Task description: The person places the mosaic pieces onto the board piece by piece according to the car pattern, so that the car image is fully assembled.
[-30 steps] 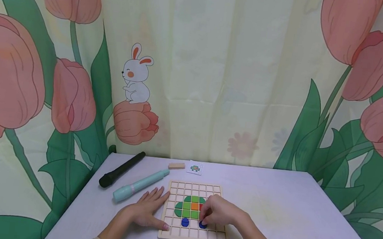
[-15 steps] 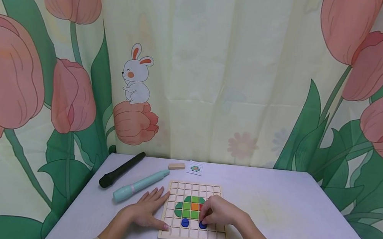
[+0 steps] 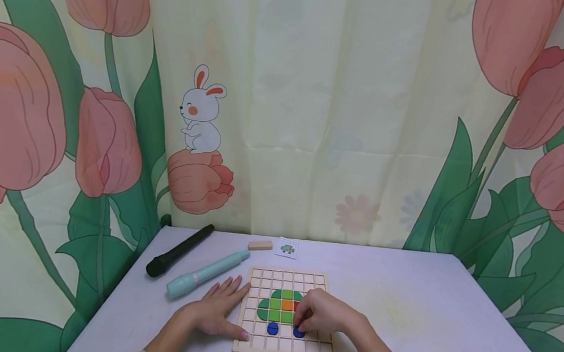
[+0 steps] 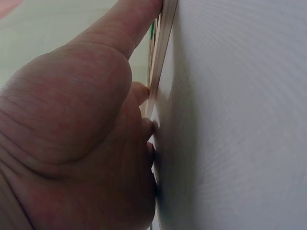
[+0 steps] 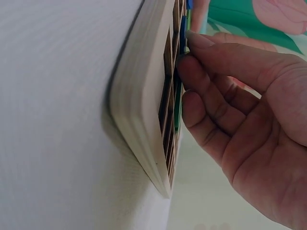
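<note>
A wooden grid board point(image 3: 252, 347) lies flat on the table, with green, orange and red tiles set in its middle cells. Below the green tiles sits a round blue piece point(image 3: 272, 328). My right hand point(image 3: 322, 311) reaches over the board's right half, and its thumb and curled fingers pinch a second blue piece point(image 3: 299, 333) in the same row. My left hand point(image 3: 213, 308) is spread with straight fingers, its thumb on the board's left edge and its index fingertip at that edge higher up. In the right wrist view the thumb and fingertips meet close over the cells.
A mint-green tube-shaped object point(image 3: 207, 273) and a black microphone-like stick point(image 3: 179, 251) lie left of the board. Behind it are a small wooden block point(image 3: 260, 245) and a card point(image 3: 287, 248) with a coloured grid picture. A tulip-printed curtain point(image 3: 293, 115) hangs behind the white table point(image 3: 400, 323).
</note>
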`<move>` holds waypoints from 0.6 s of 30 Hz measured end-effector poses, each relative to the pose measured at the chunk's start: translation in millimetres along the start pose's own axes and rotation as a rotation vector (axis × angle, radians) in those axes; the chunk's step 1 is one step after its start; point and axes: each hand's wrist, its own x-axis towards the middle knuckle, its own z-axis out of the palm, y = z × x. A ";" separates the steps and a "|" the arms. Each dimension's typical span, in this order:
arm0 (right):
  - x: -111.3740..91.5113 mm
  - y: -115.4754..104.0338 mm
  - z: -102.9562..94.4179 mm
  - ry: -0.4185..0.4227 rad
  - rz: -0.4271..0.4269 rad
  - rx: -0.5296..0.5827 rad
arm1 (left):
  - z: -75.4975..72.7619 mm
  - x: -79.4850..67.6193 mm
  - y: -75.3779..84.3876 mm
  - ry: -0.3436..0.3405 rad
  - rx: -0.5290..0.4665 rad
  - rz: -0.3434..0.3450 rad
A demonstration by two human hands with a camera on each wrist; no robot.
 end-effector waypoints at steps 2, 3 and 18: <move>0.0 -0.2 0.1 0.001 -0.004 -0.002 | 0.4 0.5 -0.2 -0.001 0.003 -0.004; -0.1 -0.3 0.1 0.000 -0.006 -0.002 | 0.5 0.7 -0.3 0.000 0.006 -0.005; -0.2 3.3 -7.5 0.040 -0.031 -0.081 | 0.9 2.0 -3.0 -0.003 0.008 -0.002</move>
